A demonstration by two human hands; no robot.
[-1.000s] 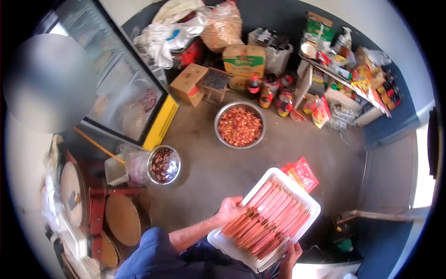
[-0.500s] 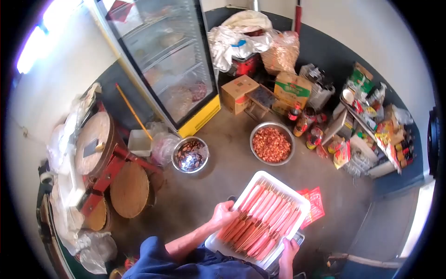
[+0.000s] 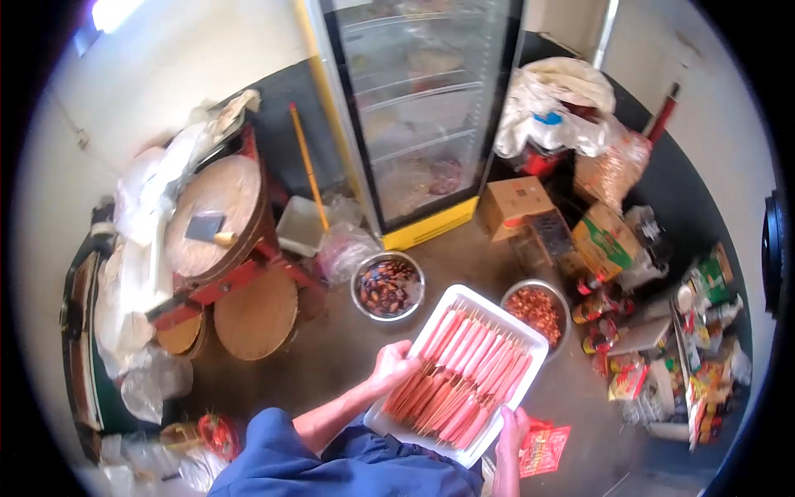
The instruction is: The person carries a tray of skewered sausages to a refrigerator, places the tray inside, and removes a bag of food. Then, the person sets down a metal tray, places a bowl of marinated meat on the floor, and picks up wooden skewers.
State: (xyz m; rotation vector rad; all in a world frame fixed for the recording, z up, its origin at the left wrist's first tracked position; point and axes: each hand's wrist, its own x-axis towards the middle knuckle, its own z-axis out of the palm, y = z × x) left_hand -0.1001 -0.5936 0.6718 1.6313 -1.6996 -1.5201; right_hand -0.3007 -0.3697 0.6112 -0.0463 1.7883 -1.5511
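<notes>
You have a white, rectangular, shallow tray [image 3: 520,329] up in front of your body, gripped by its long edges between your left hand [image 3: 396,365] and right hand [image 3: 513,429], set askew with its far end toward the right of the view. Inside it, the slim pink sausages on thin wooden sticks [image 3: 465,351] lie side by side in two packed rows, lengthwise; sticks poke out past the far row.

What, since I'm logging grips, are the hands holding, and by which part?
A white tray of pink skewers, by its opposite side rims: left hand at left, right hand at right.
</notes>
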